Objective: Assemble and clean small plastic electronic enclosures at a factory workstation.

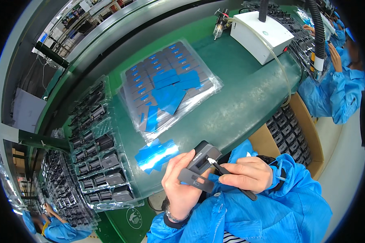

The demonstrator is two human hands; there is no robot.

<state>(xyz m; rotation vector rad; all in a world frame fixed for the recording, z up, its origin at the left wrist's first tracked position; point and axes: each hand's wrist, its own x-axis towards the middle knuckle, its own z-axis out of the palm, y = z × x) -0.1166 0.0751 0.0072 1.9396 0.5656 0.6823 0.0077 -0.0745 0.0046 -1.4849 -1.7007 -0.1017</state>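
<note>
Near the front edge of the table, my left hand (180, 188) is closed round a small black plastic housing (205, 156). A flat dark grey cover plate (195, 180) with cutouts is held in the same hand, just in front of the housing and tilted. My right hand (249, 174) grips a slim black tool (223, 169) with a pointed white tip, probably tweezers. That tip touches or almost touches the housing beside its recess. Left of my hands, shiny blue film pieces (156, 156) lie on the green table.
Grey plates with blue film fill a clear-bagged tray (213, 87). Clear trays of black housings (109, 178) stand at left. A white box-shaped machine (259, 36) with a black hose sits at back right. A carton (316, 141) of black parts stands at right, near a co-worker's sleeve (336, 97).
</note>
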